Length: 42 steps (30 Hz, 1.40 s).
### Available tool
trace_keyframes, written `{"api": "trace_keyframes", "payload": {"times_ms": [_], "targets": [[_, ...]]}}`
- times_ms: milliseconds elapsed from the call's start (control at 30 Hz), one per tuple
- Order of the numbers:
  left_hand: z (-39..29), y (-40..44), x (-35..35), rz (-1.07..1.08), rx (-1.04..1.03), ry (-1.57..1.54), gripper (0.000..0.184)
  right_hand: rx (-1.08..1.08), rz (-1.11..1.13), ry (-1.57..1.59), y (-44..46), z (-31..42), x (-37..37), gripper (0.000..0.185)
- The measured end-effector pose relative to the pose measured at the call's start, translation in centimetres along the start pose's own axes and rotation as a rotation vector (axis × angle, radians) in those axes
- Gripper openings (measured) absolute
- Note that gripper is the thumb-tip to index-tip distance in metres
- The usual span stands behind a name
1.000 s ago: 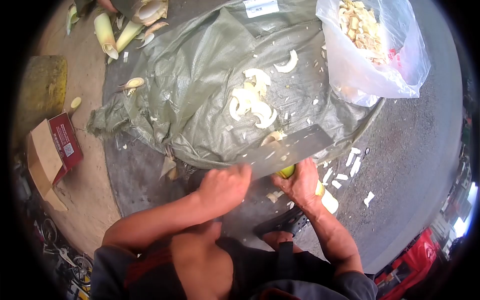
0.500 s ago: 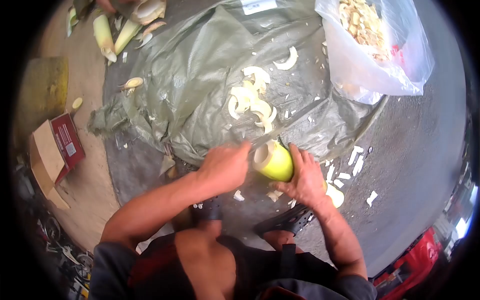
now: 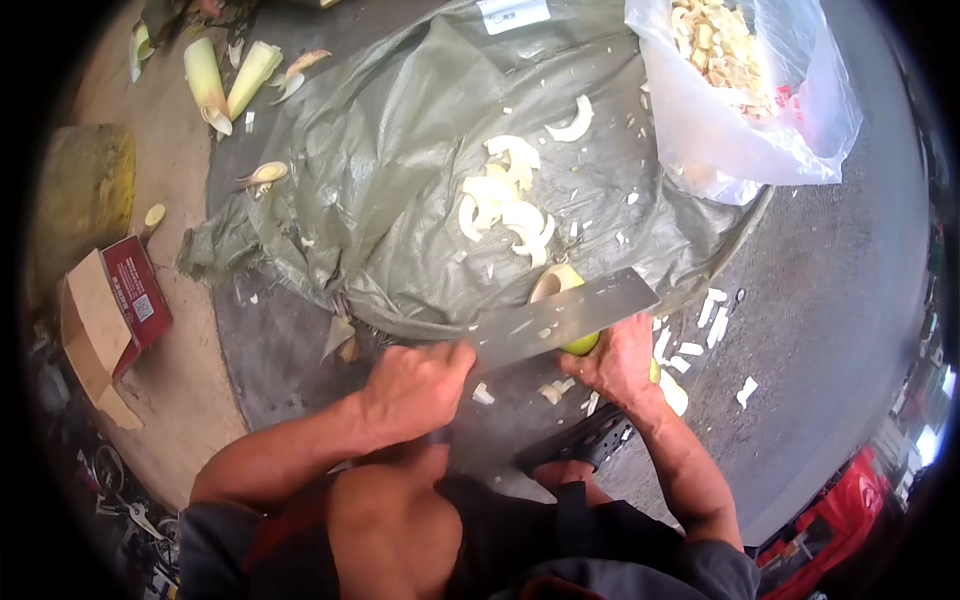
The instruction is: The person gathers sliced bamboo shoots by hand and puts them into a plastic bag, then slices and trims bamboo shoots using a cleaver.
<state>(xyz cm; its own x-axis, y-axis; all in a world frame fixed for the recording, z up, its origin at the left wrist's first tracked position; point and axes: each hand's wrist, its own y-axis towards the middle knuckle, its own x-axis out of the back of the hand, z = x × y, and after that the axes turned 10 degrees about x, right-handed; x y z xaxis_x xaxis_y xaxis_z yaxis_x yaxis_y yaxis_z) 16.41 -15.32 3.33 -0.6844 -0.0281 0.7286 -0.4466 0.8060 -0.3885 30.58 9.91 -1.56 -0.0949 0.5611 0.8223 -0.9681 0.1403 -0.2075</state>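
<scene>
Bamboo shoot (image 3: 583,344) at green tarp's (image 3: 390,200) near edge, right hand (image 3: 622,358) gripping it. Left hand (image 3: 420,382) clenched on cleaver (image 3: 570,315), now turned from edge-on to broadside across the shoot; likely mid-cut.

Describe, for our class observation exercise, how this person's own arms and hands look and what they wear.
The left hand and right hand are bare, with no gloves and no visible rings or watch. The forearms are uncovered too. The dark grey sleeves are short, ending around the elbows, with no markings visible on them.
</scene>
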Motion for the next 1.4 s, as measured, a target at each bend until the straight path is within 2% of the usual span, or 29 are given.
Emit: {"api": "trace_keyframes", "payload": {"times_ms": [33, 100, 233, 500, 600, 733, 833, 900, 1033, 1133, 1167, 1267, 1333, 1400], "targets": [[0.1, -0.4, -0.1, 0.008, 0.019, -0.009, 0.015, -0.028, -0.063, -0.027, 0.0, 0.6, 0.0, 0.062], [0.3, -0.5, -0.4, 0.006, 0.045, -0.025, 0.020, -0.060, -0.019, 0.103, -0.1, 0.3, -0.5, 0.067], [-0.1, -0.5, -0.7, 0.032, 0.042, -0.054, 0.012, 0.001, -0.023, 0.145, -0.5, 0.5, -0.6, 0.083], [-2.1, 3.9, -3.4, -0.030, 0.083, -0.139, 0.018, 0.002, -0.065, 0.034, -1.2, 1.1, -1.6, 0.088], [-2.5, 5.9, -3.0, 0.030, 0.114, -0.154, 0.018, 0.033, -0.099, -0.018, -1.4, 1.4, -2.0, 0.089], [-1.9, 7.9, -3.5, 0.021, 0.160, -0.206, 0.017, 0.006, -0.081, -0.038, -1.9, 1.6, -2.4, 0.097], [-1.0, 8.6, -4.8, 0.003, 0.190, -0.254, 0.018, 0.075, -0.121, -0.065, -2.6, 2.0, -2.7, 0.099], [-0.4, 7.9, -5.2, -0.078, 0.171, -0.318, 0.018, 0.040, -0.076, -0.055, -2.3, 1.5, -2.3, 0.102], [0.2, 4.4, -2.7, -0.048, 0.175, -0.292, 0.021, -0.039, 0.139, 0.043, -1.0, 1.5, 0.5, 0.107], [1.1, 2.1, -2.2, -0.017, 0.179, -0.309, 0.022, -0.063, 0.288, -0.004, -0.1, 0.8, 0.8, 0.105], [1.2, 1.4, -2.5, -0.029, 0.181, -0.326, 0.022, -0.024, 0.260, -0.007, -0.3, 0.5, 0.7, 0.096], [1.4, 0.4, -3.3, -0.016, 0.193, -0.305, 0.020, 0.052, 0.131, 0.043, -1.1, -0.8, 1.8, 0.090], [1.4, 0.9, -3.7, 0.086, 0.214, -0.218, 0.019, -0.067, 0.068, 0.062, -0.6, -0.6, 3.3, 0.087], [1.0, 2.0, -3.2, 0.193, 0.289, -0.300, 0.017, -0.029, -0.049, 0.078, -0.3, -1.1, 3.7, 0.086]]}}
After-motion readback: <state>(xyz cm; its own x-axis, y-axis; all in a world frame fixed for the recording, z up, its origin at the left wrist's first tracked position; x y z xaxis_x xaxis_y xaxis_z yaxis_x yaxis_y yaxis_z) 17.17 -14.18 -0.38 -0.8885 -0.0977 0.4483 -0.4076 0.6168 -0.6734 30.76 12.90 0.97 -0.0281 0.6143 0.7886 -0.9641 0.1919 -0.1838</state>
